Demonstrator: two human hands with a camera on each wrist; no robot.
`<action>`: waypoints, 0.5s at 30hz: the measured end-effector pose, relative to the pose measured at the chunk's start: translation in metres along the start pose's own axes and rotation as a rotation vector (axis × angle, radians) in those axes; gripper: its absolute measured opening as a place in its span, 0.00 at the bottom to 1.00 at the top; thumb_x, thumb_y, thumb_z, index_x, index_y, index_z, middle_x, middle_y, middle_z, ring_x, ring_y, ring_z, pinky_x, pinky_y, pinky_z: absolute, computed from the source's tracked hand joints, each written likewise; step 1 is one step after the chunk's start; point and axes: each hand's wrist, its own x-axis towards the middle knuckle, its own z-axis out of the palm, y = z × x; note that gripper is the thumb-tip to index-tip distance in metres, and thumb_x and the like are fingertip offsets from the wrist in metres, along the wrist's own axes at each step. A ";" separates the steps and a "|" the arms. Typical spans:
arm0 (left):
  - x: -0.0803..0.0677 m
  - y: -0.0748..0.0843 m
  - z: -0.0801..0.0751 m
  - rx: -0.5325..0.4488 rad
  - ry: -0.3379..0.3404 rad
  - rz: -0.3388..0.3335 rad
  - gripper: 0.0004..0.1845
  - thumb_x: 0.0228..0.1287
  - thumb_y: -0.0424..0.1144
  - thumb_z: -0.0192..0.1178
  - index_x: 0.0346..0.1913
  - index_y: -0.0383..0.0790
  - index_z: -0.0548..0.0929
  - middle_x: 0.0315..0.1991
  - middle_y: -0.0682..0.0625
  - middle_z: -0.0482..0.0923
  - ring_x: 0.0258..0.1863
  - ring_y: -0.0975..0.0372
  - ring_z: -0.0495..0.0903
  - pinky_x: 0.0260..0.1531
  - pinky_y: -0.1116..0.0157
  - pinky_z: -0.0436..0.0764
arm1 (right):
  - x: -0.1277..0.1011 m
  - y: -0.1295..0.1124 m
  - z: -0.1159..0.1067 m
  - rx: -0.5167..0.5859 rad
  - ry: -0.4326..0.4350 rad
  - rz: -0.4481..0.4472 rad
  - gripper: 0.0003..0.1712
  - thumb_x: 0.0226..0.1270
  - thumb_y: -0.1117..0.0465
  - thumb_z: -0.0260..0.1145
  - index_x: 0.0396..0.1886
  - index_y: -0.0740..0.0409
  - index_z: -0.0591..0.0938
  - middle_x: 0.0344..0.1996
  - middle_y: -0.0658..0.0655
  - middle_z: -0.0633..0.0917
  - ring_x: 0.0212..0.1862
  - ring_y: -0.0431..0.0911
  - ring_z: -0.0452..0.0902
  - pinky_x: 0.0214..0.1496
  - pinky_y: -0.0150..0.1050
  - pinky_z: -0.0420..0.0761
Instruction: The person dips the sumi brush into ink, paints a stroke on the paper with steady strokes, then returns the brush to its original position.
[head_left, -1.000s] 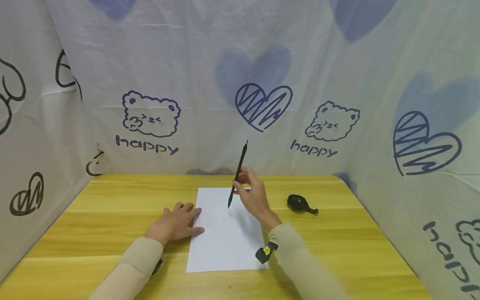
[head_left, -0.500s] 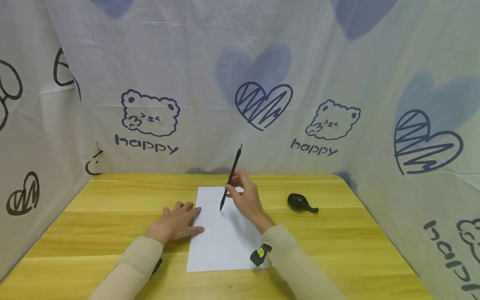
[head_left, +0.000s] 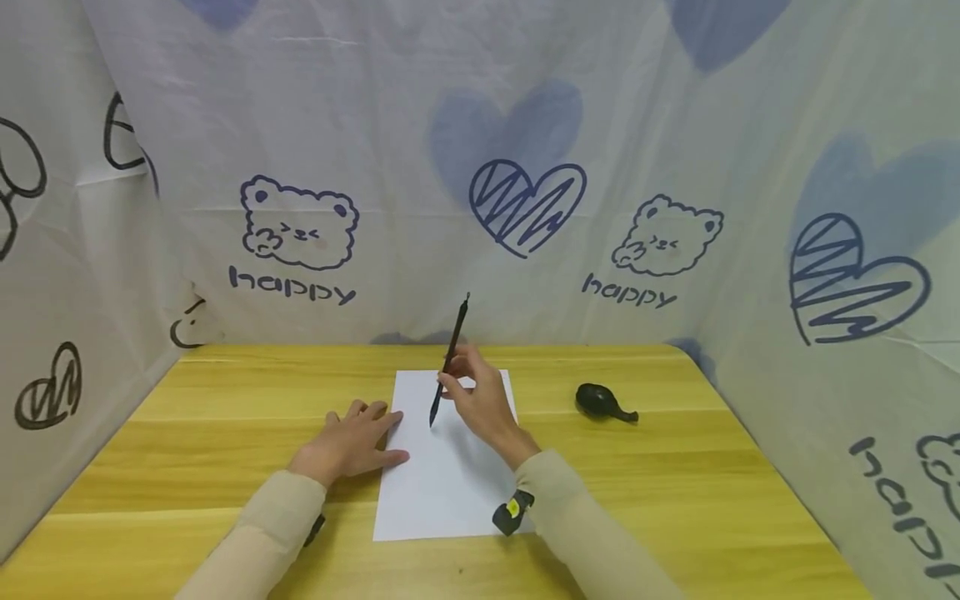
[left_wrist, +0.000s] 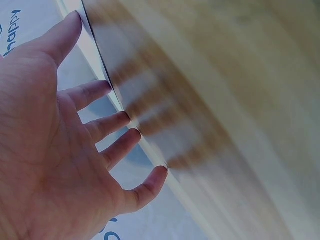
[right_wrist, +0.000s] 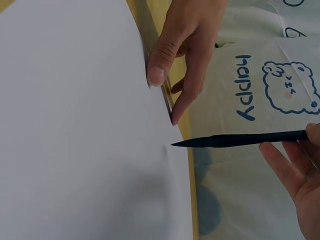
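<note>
My right hand (head_left: pixel 483 404) pinches a slim black calligraphy brush (head_left: pixel 450 357) partway along its handle. The brush leans, with its looped end up and its pointed tip close over the white sheet of paper (head_left: pixel 442 492). In the right wrist view, the dark tapered tip (right_wrist: pixel 187 143) overlaps the paper near its edge. My left hand (head_left: pixel 352 443) rests with spread fingers at the paper's left edge, thumb and forefinger on the sheet. Its palm and spread fingers (left_wrist: pixel 120 147) fill much of the left wrist view.
On the wooden table (head_left: pixel 675 492), right of the paper, lies a small black rounded thing (head_left: pixel 597 402) with a narrow neck. White cloth (head_left: pixel 412 250) printed with hearts and bears hangs behind and at both sides. Each wrist carries a small black camera (head_left: pixel 513 512).
My right hand has moved left and slightly nearer over the paper, carrying the brush with it. My left hand has stayed in place at the paper's edge.
</note>
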 end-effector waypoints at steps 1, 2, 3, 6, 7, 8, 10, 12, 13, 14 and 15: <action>0.000 0.000 0.000 -0.003 -0.002 0.001 0.43 0.67 0.69 0.59 0.76 0.46 0.71 0.78 0.37 0.64 0.74 0.38 0.64 0.64 0.24 0.61 | 0.000 0.000 0.000 -0.001 0.001 0.002 0.15 0.72 0.72 0.65 0.55 0.61 0.77 0.41 0.68 0.85 0.45 0.59 0.87 0.43 0.39 0.90; 0.001 0.001 0.000 -0.004 -0.001 0.004 0.43 0.67 0.69 0.59 0.76 0.46 0.71 0.78 0.37 0.64 0.74 0.38 0.64 0.64 0.24 0.61 | 0.000 0.000 0.001 0.002 0.001 0.005 0.15 0.72 0.72 0.65 0.55 0.61 0.77 0.41 0.68 0.85 0.45 0.59 0.87 0.43 0.40 0.90; 0.001 0.001 0.000 -0.005 0.000 0.006 0.43 0.67 0.69 0.59 0.76 0.46 0.71 0.77 0.37 0.64 0.74 0.38 0.64 0.64 0.24 0.61 | -0.001 0.000 0.001 0.007 0.001 0.009 0.15 0.72 0.72 0.65 0.55 0.61 0.77 0.41 0.68 0.85 0.46 0.59 0.87 0.43 0.40 0.90; 0.002 0.001 0.000 -0.009 0.000 0.007 0.42 0.67 0.69 0.59 0.76 0.45 0.71 0.77 0.37 0.64 0.74 0.38 0.64 0.64 0.24 0.61 | -0.001 0.000 0.003 0.009 -0.003 0.017 0.16 0.72 0.72 0.65 0.56 0.61 0.76 0.42 0.68 0.85 0.46 0.60 0.87 0.43 0.43 0.90; 0.002 0.001 0.000 -0.008 0.000 0.006 0.42 0.67 0.68 0.59 0.76 0.45 0.71 0.77 0.37 0.64 0.74 0.38 0.64 0.64 0.24 0.61 | -0.001 0.000 0.003 0.008 -0.006 0.020 0.16 0.72 0.72 0.65 0.56 0.61 0.76 0.42 0.68 0.85 0.47 0.60 0.87 0.44 0.44 0.90; 0.002 0.001 0.000 -0.009 -0.001 0.004 0.42 0.67 0.68 0.59 0.76 0.45 0.71 0.77 0.36 0.64 0.74 0.38 0.64 0.64 0.24 0.60 | -0.002 -0.001 0.004 0.008 -0.007 0.022 0.17 0.72 0.72 0.65 0.57 0.62 0.76 0.42 0.69 0.85 0.47 0.61 0.87 0.44 0.46 0.90; 0.001 0.001 0.000 -0.012 -0.006 -0.001 0.42 0.67 0.68 0.59 0.76 0.46 0.71 0.78 0.37 0.64 0.74 0.38 0.63 0.64 0.24 0.60 | -0.002 -0.001 0.006 0.005 -0.007 0.028 0.17 0.71 0.73 0.65 0.57 0.64 0.75 0.42 0.71 0.85 0.47 0.62 0.87 0.44 0.48 0.89; 0.001 0.001 0.000 -0.012 -0.007 -0.002 0.43 0.67 0.69 0.59 0.76 0.46 0.71 0.78 0.37 0.64 0.74 0.38 0.63 0.64 0.23 0.60 | -0.002 -0.003 0.008 -0.001 -0.006 0.038 0.17 0.71 0.75 0.64 0.57 0.67 0.75 0.42 0.73 0.84 0.47 0.64 0.86 0.44 0.51 0.89; 0.000 0.000 0.000 -0.012 -0.007 -0.002 0.43 0.67 0.69 0.60 0.76 0.46 0.71 0.78 0.37 0.64 0.74 0.38 0.63 0.64 0.23 0.60 | -0.002 -0.004 0.009 -0.007 -0.003 0.039 0.17 0.70 0.76 0.64 0.56 0.68 0.75 0.41 0.73 0.84 0.47 0.65 0.86 0.44 0.52 0.89; 0.000 0.000 0.000 -0.012 -0.005 -0.001 0.43 0.67 0.69 0.59 0.76 0.46 0.71 0.78 0.37 0.64 0.74 0.38 0.63 0.64 0.23 0.60 | -0.002 -0.004 0.010 -0.011 0.001 0.039 0.16 0.70 0.76 0.64 0.56 0.68 0.75 0.41 0.73 0.84 0.47 0.64 0.86 0.44 0.51 0.89; 0.000 0.000 0.000 -0.010 -0.004 0.001 0.43 0.67 0.69 0.59 0.76 0.46 0.71 0.78 0.37 0.64 0.74 0.38 0.63 0.64 0.23 0.60 | -0.001 -0.004 0.010 -0.011 0.001 0.037 0.16 0.70 0.76 0.64 0.55 0.68 0.76 0.41 0.72 0.84 0.46 0.63 0.87 0.44 0.50 0.89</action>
